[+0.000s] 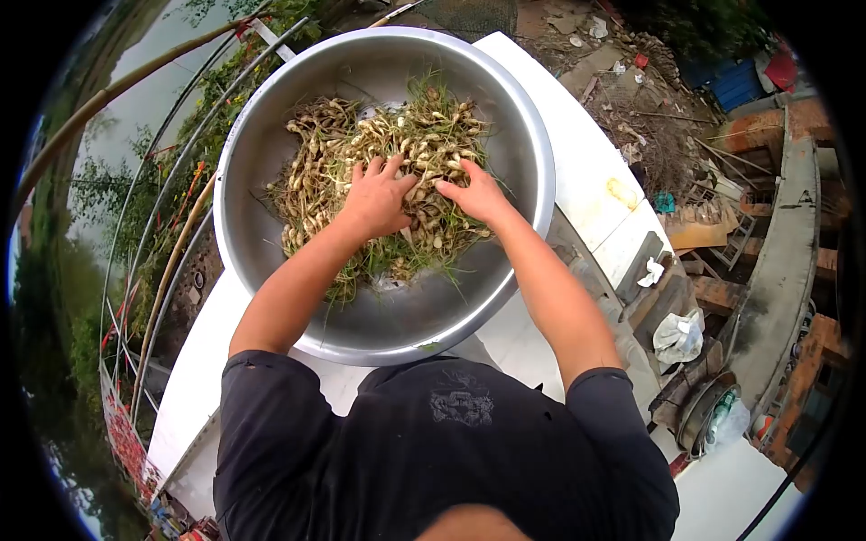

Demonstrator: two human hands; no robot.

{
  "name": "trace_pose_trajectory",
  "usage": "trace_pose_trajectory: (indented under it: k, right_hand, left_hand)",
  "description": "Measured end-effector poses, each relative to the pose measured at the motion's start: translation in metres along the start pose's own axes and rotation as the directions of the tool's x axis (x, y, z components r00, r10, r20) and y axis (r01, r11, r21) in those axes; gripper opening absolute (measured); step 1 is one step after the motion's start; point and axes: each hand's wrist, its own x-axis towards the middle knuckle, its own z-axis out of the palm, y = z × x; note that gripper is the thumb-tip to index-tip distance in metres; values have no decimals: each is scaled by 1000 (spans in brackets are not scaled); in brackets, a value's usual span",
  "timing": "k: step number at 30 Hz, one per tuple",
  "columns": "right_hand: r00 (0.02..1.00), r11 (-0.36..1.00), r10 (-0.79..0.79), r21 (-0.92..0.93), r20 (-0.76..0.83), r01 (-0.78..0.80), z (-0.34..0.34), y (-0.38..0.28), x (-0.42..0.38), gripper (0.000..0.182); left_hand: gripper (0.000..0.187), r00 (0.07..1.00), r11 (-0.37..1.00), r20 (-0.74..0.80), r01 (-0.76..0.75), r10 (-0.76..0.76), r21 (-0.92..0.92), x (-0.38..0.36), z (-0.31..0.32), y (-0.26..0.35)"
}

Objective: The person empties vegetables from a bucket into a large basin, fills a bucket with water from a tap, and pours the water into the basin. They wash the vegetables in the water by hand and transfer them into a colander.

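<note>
A wide metal basin [541, 162] holds a heap of small onion-like bulbs [334, 144], pale and brownish, with thin green shoots among them. My left hand [377, 200] rests on the middle of the heap, fingers spread and fingertips among the bulbs. To its right, my right hand [476, 193] touches the right side of the heap, thumb apart from the forefinger. Its other fingers are partly hidden. Neither hand visibly lifts a bulb.
The basin stands on a white surface [577, 171]. Poles [171, 167] and plants run along the left, beside water. Rubble, bricks, a crumpled white bag [678, 337] and a metal pot [705, 413] lie to the right.
</note>
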Motion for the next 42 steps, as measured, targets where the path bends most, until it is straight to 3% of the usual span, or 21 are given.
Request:
trace_pose_trajectory:
  k: [2,5,7,10,11,13,15,16,18,19,26,28,30,31,32,34,36,38,39,40,42]
  right_hand:
    - [996,996,87,19,21,-88,33,1,15,101]
    - [994,991,50,-128,101,-37,59,-31,-11,111]
    - [994,985,27,-171,107,-9,68,-50,-32,103]
    - [992,994,10,-107,123,3,87,-64,-54,88]
    - [993,999,-17,-49,119,23,96,-64,-55,85]
    - [996,996,-54,71,70,49,107,-65,-58,72]
    - [985,962,-169,226,44,155,116,-53,-47,67]
    - [974,931,-227,300,25,209,118,-49,-41,64]
    - [967,756,-239,642,87,129,91,-59,-36,58]
    - [966,721,-239,685,100,108,75,-67,-32,59]
    - [973,672,-188,740,133,28,-49,-127,15,54]
    - [971,687,-240,707,4,167,-65,-119,35,54]
    - [979,759,-201,636,22,142,-74,-101,49,60]
    - [987,844,-159,524,31,119,-72,-81,60,63]
    - [993,911,-119,402,29,97,-66,-61,69,66]
    - [990,991,-124,-52,63,127,-53,-37,59,74]
    - [991,986,-69,-146,117,86,-36,-28,43,92]
    - [997,973,73,-218,-26,-77,1,-6,44,114]
    - [981,959,193,-211,9,-186,11,-9,38,127]
    - [980,970,180,-151,-80,-190,26,-7,31,126]
    - [971,970,222,-82,-85,-229,46,-8,21,125]
  left_hand:
    - [61,996,997,-69,45,-49,-56,-26,9,-7]
    - [56,971,971,-154,152,-181,-183,-68,20,-19]
    - [50,947,946,-195,203,-255,-255,-88,32,-31]
    - [47,895,786,-91,330,-436,-523,-102,43,-54]
    - [41,845,802,-247,299,-474,-518,-106,47,-58]
    - [38,782,516,-74,333,-619,-789,-108,54,-65]
    - [33,720,152,121,303,-683,-941,-108,74,-70]
    - [31,702,6,120,174,-702,-985,-103,64,-56]
    - [29,734,-237,194,47,-651,-970,-92,58,-48]
    - [29,752,-312,180,-37,-635,-949,-82,36,-37]
    - [36,894,-329,30,-132,-447,-935,2,-56,-41]
    - [35,947,-345,50,-67,-318,-936,10,-74,-44]
    - [44,969,-133,93,64,-229,-989,18,-64,-56]
    - [60,960,28,100,111,-260,-993,20,-43,-66]
    - [74,909,225,204,299,-364,-927,2,-56,-59]
    - [85,829,349,130,365,-545,-863,-6,-7,-77]
    - [92,676,367,143,551,-723,-749,-24,32,-86]
    - [99,640,258,279,614,-715,-746,-34,63,-89]
    - [103,618,202,344,643,-706,-739,-35,80,-92]
    - [111,633,169,296,567,-716,-806,-32,107,-96]
    - [113,654,173,347,594,-672,-786,-35,83,-70]
